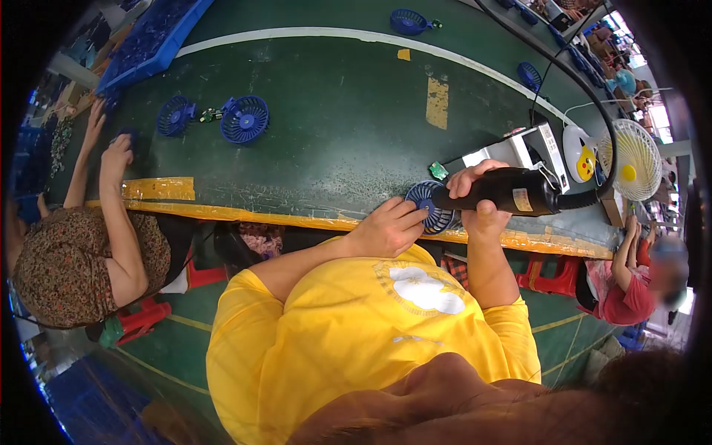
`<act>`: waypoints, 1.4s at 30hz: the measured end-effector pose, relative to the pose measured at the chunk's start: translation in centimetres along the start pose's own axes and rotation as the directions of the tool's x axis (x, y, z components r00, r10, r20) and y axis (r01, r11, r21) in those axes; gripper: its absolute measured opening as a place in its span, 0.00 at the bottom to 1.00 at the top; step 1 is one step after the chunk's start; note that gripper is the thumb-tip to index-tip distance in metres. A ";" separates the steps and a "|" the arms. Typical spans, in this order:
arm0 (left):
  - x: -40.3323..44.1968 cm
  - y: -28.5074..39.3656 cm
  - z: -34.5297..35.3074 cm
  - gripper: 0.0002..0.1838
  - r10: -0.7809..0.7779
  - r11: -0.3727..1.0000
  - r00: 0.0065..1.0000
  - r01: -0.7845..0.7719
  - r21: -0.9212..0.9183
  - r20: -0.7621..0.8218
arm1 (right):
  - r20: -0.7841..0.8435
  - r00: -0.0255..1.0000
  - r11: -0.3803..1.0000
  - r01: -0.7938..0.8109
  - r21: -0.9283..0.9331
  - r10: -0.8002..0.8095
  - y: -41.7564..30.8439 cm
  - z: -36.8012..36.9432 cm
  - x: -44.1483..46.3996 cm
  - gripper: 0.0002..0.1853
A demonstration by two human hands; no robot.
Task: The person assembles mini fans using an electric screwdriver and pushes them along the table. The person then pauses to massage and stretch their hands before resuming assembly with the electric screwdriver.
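At the table's front edge, my left hand point(389, 228) has its fingers closed on the near-left rim of a blue round fan housing point(440, 219) with slatted ribs. My right hand point(478, 194) is wrapped round a thick black electric screwdriver point(515, 190), held nearly level. Its narrow end points left and lies over the middle of the housing; whether the tip touches a screw is hidden. A small green circuit board point(438, 171) lies just beyond the housing. From the screwdriver's right end, a black cable point(612, 141) curves up and away.
A silver-white device point(549, 152) stands right of the screwdriver, beside a white desk fan point(630, 159). More blue fan housings point(245, 119) lie on the green table point(319, 111). A blue bin point(152, 48) is at the far left. Co-workers sit on both sides; one point(78, 267) reaches across at left.
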State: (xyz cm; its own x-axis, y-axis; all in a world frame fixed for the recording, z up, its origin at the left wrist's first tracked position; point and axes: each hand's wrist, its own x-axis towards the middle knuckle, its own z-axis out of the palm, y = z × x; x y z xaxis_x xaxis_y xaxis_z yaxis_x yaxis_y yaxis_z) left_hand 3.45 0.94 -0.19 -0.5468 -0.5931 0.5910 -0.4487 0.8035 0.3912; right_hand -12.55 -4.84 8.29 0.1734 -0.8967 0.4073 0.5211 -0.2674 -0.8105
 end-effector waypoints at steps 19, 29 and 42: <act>1.3 -6.1 -5.0 0.13 -0.057 0.914 0.980 0.128 0.385 -0.191 | -0.081 0.994 0.994 0.061 -0.095 -0.068 -2.9 -1.2 -0.1 0.34; -2.9 -8.0 -10.7 0.20 -0.670 0.302 0.616 0.736 0.606 -0.414 | -0.128 0.951 0.948 0.254 -0.194 -0.281 -7.0 -4.2 -0.4 0.34; 1.2 0.2 -0.2 0.11 -0.184 0.983 0.981 0.185 -0.011 0.062 | -0.134 0.982 0.989 0.118 -0.091 -0.130 -4.5 -2.4 -0.2 0.34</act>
State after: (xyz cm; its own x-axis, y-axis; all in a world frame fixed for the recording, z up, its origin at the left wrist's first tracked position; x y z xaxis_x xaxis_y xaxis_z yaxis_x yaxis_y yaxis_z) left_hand 2.82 0.39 0.77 -0.4976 -0.7328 0.4642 -0.5345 0.6805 0.5013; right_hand -16.97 -4.25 10.87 -0.0090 -0.8934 0.4491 0.4601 -0.4025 -0.7914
